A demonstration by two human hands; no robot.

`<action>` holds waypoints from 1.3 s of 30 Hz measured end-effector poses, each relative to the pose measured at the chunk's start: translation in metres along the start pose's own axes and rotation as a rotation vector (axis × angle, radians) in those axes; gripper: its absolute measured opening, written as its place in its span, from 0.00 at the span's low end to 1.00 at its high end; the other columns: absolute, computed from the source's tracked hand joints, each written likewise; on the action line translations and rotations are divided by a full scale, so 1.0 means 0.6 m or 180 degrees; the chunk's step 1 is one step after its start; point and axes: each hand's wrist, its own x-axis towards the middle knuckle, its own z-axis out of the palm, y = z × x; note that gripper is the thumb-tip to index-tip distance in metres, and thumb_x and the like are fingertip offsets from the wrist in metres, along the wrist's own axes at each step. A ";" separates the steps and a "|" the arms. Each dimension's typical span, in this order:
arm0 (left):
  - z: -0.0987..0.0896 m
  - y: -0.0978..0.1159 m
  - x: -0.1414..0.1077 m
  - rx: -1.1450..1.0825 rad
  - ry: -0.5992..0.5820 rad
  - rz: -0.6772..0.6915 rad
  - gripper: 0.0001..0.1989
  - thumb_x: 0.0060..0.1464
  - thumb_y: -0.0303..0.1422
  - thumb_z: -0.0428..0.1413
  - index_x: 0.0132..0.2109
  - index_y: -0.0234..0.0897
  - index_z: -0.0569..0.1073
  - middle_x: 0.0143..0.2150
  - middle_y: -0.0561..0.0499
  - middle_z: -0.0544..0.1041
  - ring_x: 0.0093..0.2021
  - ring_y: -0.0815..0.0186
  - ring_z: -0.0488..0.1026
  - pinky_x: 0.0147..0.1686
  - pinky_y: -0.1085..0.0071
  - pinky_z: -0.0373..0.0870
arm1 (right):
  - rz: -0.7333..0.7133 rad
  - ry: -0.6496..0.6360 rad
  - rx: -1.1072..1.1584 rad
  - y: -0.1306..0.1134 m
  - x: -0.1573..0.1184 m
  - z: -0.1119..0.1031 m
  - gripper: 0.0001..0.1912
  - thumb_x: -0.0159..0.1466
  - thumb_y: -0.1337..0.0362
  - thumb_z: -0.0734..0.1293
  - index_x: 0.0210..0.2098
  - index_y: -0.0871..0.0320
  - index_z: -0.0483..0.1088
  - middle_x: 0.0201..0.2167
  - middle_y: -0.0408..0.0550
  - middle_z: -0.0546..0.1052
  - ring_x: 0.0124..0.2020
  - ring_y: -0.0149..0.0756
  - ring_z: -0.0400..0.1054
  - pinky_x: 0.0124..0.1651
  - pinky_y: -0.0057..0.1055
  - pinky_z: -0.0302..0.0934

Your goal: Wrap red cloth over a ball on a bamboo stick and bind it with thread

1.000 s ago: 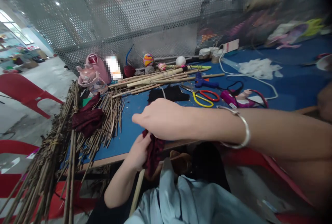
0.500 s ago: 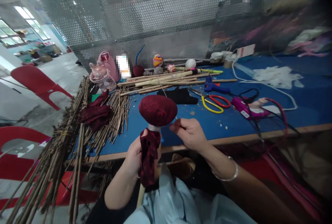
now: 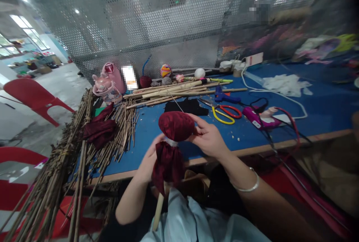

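A dark red cloth-covered ball sits above the table's front edge, bound at its neck with white thread. Loose cloth hangs below the binding, and a pale stick shows underneath. My left hand is closed at the neck from the left, its fingers partly hidden behind the cloth. From the right, my right hand grips the side of the ball, thumb and fingers curved against it. A thin thread runs from the ball toward the back of the table.
Scissors, a blue glue gun and black cloth lie beyond my hands. A purple power strip with cables is at right. Bundled twigs, red cloth and a pink pot stand left.
My right hand has moved from beside the neck, where it pinched near the thread, up onto the ball's side. The ball has tilted and the hanging cloth has spread wider.
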 end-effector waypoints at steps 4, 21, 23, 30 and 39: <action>-0.002 0.066 0.007 0.0302 0.0808 0.1099 0.28 0.49 0.43 0.53 0.58 0.47 0.59 0.58 0.46 0.64 0.56 0.58 0.62 0.49 0.63 0.63 | -0.0022 -0.0019 -0.0606 -0.018 -0.013 0.002 0.33 0.55 0.58 0.68 0.57 0.61 0.59 0.14 0.35 0.60 0.17 0.26 0.54 0.22 0.23 0.52; 0.051 0.041 0.005 0.1152 0.0916 0.0940 0.32 0.46 0.42 0.57 0.57 0.36 0.62 0.55 0.42 0.68 0.52 0.56 0.67 0.51 0.64 0.63 | -0.0067 0.0034 -0.1488 -0.052 -0.022 0.043 0.28 0.57 0.58 0.66 0.55 0.62 0.62 0.15 0.36 0.62 0.17 0.27 0.55 0.22 0.25 0.50; 0.050 0.031 0.000 0.1068 0.1192 0.0711 0.35 0.45 0.43 0.58 0.57 0.31 0.63 0.52 0.39 0.71 0.51 0.55 0.68 0.51 0.63 0.64 | -0.0061 0.0046 -0.1504 -0.052 -0.022 0.047 0.28 0.57 0.58 0.66 0.55 0.62 0.62 0.15 0.37 0.63 0.17 0.28 0.56 0.22 0.25 0.51; 0.012 0.027 -0.003 0.0460 0.1442 0.0771 0.24 0.48 0.46 0.56 0.46 0.33 0.75 0.48 0.41 0.75 0.51 0.55 0.69 0.52 0.61 0.62 | -0.0053 -0.0040 -0.0989 -0.017 -0.024 0.041 0.31 0.56 0.60 0.67 0.57 0.62 0.61 0.15 0.38 0.66 0.18 0.27 0.59 0.23 0.23 0.57; 0.026 0.022 0.047 0.0234 0.0056 0.0761 0.30 0.39 0.38 0.64 0.53 0.39 0.70 0.57 0.43 0.67 0.53 0.54 0.67 0.51 0.63 0.64 | 0.0108 -0.0152 -0.0132 0.049 0.000 0.029 0.27 0.56 0.60 0.66 0.55 0.58 0.62 0.46 0.50 0.74 0.45 0.41 0.69 0.49 0.34 0.63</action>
